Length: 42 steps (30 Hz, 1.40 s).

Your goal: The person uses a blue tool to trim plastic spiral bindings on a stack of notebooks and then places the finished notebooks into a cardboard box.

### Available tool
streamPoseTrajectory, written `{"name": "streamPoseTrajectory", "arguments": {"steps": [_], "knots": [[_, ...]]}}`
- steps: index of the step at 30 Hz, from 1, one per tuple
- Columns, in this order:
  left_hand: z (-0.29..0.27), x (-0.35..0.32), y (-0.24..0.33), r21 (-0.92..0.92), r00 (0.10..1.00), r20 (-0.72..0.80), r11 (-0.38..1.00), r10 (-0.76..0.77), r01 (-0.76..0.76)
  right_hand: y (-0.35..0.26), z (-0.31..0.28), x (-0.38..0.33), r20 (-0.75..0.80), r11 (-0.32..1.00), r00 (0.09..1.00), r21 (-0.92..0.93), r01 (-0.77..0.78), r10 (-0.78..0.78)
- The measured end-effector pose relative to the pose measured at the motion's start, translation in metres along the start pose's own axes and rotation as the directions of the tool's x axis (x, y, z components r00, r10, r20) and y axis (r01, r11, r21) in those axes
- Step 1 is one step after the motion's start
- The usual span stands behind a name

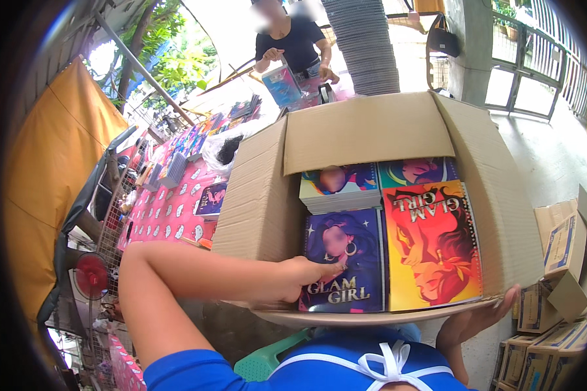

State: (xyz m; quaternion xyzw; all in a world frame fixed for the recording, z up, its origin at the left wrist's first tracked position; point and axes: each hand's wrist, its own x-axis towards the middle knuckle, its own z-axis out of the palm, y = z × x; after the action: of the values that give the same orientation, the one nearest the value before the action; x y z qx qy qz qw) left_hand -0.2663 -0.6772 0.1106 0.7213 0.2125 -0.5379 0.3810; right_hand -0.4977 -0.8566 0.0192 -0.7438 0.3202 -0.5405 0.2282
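An open cardboard box (pixel 368 130) stands before me, packed with stacks of spiral notebooks. My left hand (pixel 304 276) reaches in from the left over a purple notebook (pixel 338 238) with gold lettering. One finger stretches out onto its cover, and the other fingers are partly hidden. Beside it lies a red and yellow notebook (pixel 430 251), turned upside down to me. Behind these are a colourful notebook stack (pixel 341 199) and a teal and purple notebook (pixel 417 173), both partly under the far flap. My right hand (pixel 479 320) grips the box's near right edge, fingers pointing up.
On the left, a pink patterned table (pixel 166 218) carries rows of notebooks. Across from me, a person (pixel 297 49) holds a blue pack near a tall grey stack (pixel 365 49). Cardboard boxes (pixel 544 355) are piled at lower right; a green stool (pixel 267 355) sits below the box.
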Motion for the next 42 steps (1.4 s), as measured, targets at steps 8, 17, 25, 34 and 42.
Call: {"name": "streamPoseTrajectory", "arguments": {"steps": [8, 17, 25, 34, 42], "knots": [[0.037, -0.001, 0.012, 0.016, 0.969, -0.240, 0.998, 0.056, -0.053, 0.065, 0.018, -0.011, -0.199, 0.925, 0.909, 0.029, 0.380, -0.367], [0.018, 0.032, 0.003, -0.151, 1.000, -0.018, 0.988, 0.014, -0.016, 0.061, 0.043, 0.013, -0.436, 0.812, 0.694, -0.186, 0.553, -0.572], [0.041, -0.029, 0.024, -0.096, 0.966, -0.232, 0.985, 0.119, -0.144, 0.055, 0.033, 0.018, -0.364, 0.820, 0.770, 0.026, 0.572, -0.525], [0.040, -0.045, 0.028, -0.134, 0.984, -0.161, 0.986, 0.081, -0.103, 0.065, 0.029, -0.006, -0.350, 0.867, 0.855, 0.186, 0.463, -0.382], [0.015, -0.020, 0.009, -0.287, 0.970, 0.168, 0.950, 0.173, -0.120, 0.042, 0.010, -0.009, -0.109, 0.962, 0.961, 0.068, 0.263, -0.255]]}}
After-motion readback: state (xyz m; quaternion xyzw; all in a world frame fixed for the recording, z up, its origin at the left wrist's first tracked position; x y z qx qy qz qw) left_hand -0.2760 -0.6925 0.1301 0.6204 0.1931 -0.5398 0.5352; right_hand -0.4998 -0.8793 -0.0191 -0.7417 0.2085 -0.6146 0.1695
